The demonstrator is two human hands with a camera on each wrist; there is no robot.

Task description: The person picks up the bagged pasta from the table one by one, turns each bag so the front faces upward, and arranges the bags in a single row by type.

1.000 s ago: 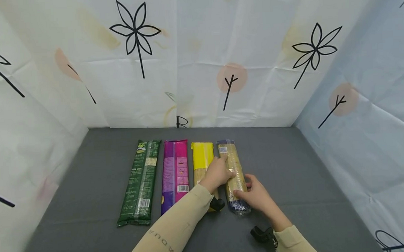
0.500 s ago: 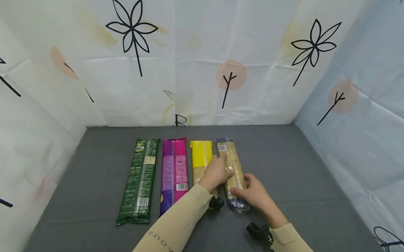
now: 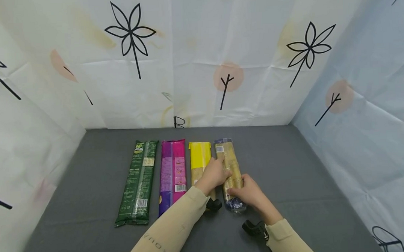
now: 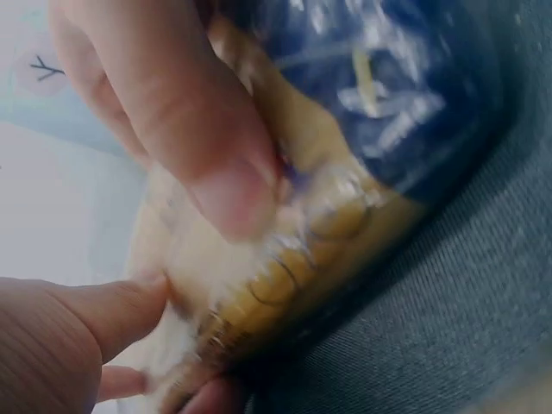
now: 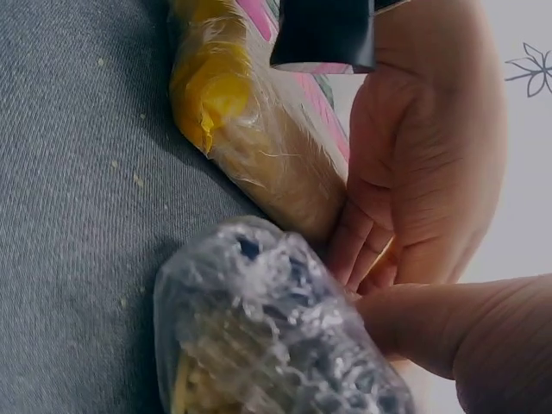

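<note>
A clear pack of spaghetti (image 3: 227, 151) with dark blue ends lies at the right of a row of packs in the head view. My left hand (image 3: 213, 174) grips its left side near the middle. Lower on the same pack, my right hand (image 3: 250, 192) holds the right side, thumb on top. The left wrist view shows the right thumb (image 4: 228, 185) pressing the wrapper by the blue end, the left fingers (image 4: 103, 315) beside it. In the right wrist view, the pack's crinkled end (image 5: 267, 302) faces the camera. Its underside is hidden.
Left of it lie a yellow-topped pack (image 3: 200, 156), partly behind my left hand, a pink and purple pack (image 3: 172, 168) and a green pack (image 3: 137, 185). They rest on a grey cloth surface (image 3: 285, 167). Patterned white sheets (image 3: 192, 66) stand at the back and sides.
The lower end of the clear spaghetti pack and my right hand have shifted slightly left, towards the yellow-topped pack. Both hands keep their hold. The head view has shifted a little.
</note>
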